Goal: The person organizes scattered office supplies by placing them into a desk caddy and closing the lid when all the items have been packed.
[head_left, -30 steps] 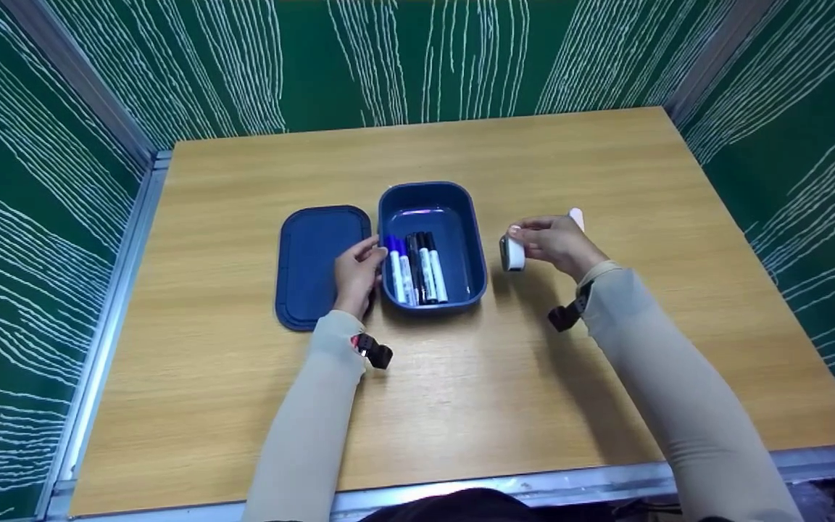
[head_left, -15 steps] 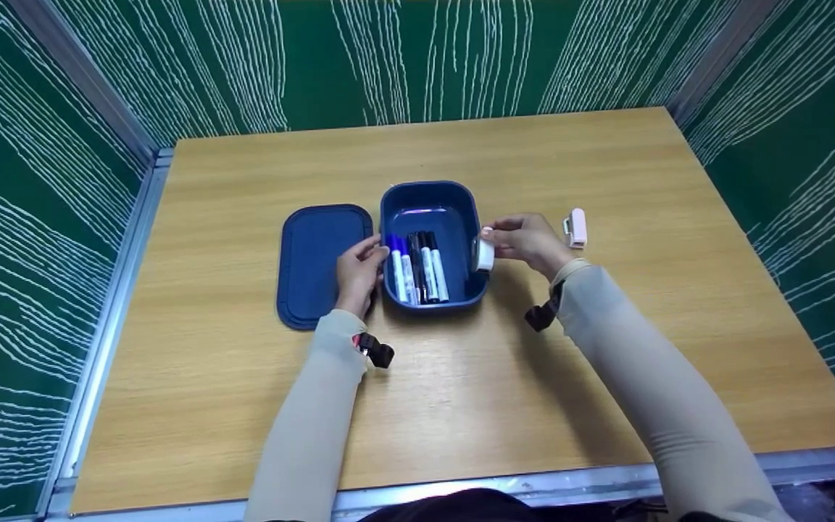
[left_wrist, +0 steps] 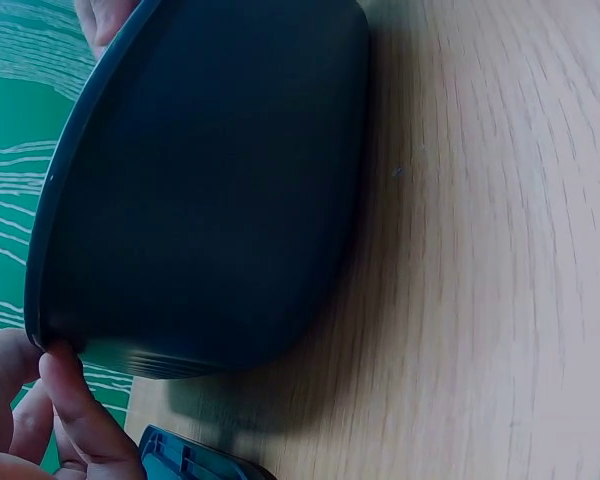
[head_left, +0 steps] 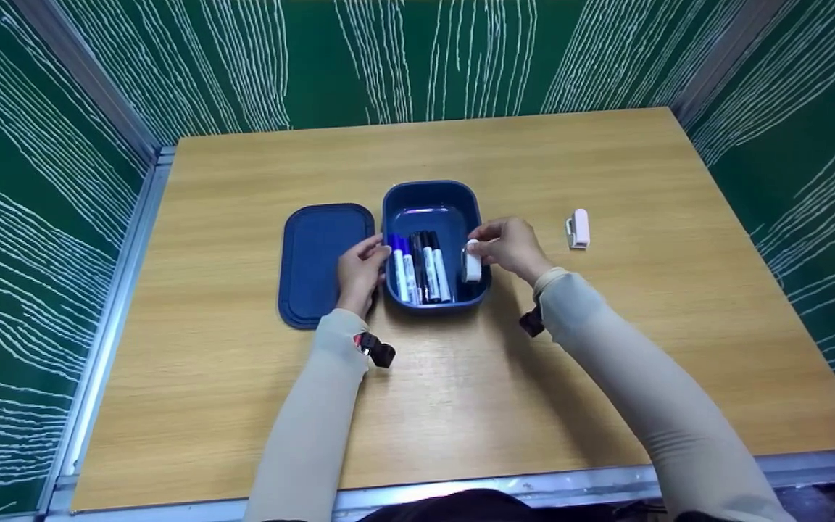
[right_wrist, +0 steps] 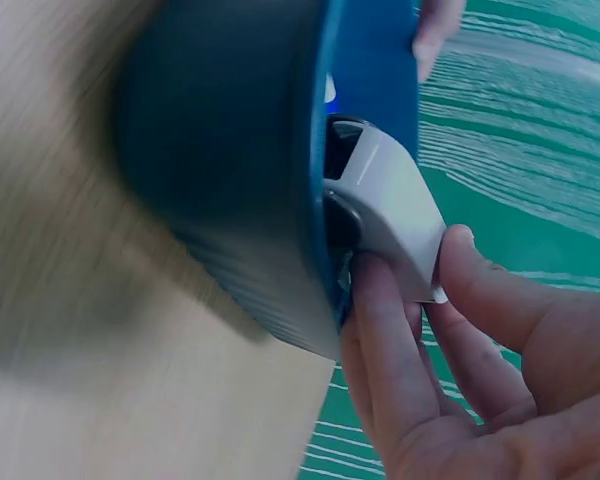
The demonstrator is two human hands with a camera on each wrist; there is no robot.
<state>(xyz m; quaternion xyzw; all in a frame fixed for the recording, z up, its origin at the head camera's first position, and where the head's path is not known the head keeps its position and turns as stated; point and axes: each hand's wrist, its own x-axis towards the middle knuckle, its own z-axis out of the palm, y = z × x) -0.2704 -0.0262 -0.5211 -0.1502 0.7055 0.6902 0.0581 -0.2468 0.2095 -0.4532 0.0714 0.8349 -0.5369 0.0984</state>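
A navy-blue box [head_left: 436, 307] stands uncovered on the table, with several blue-capped and black-capped markers [head_left: 419, 275] side by side in its left part. My left hand [head_left: 361, 275] pinches the box's left rim between thumb and fingers; the left wrist view shows this hand [left_wrist: 75, 410] at the rim's corner. Within the box's right side is a small white-and-black stapler-like object [head_left: 472, 262]. My right hand [head_left: 508, 248] grips its upper end, thumb on one side and fingers on the other. In the right wrist view, the white-and-black object [right_wrist: 390, 205] overlaps the rim, its lower part hidden by the wall.
A flat navy lid [head_left: 320, 261] lies left of the box, partly under the left hand. To the right on the wooden table [head_left: 461, 406] sits a small pale-pink stapler-like object [head_left: 579, 229]. Green panels with white lines [head_left: 417, 58] enclose the table's back and sides.
My right hand has moved left with the white-and-black stapler-like object, from beside the box over its rim and down inside. The pale-pink object came into full view. The left hand stays at the rim.
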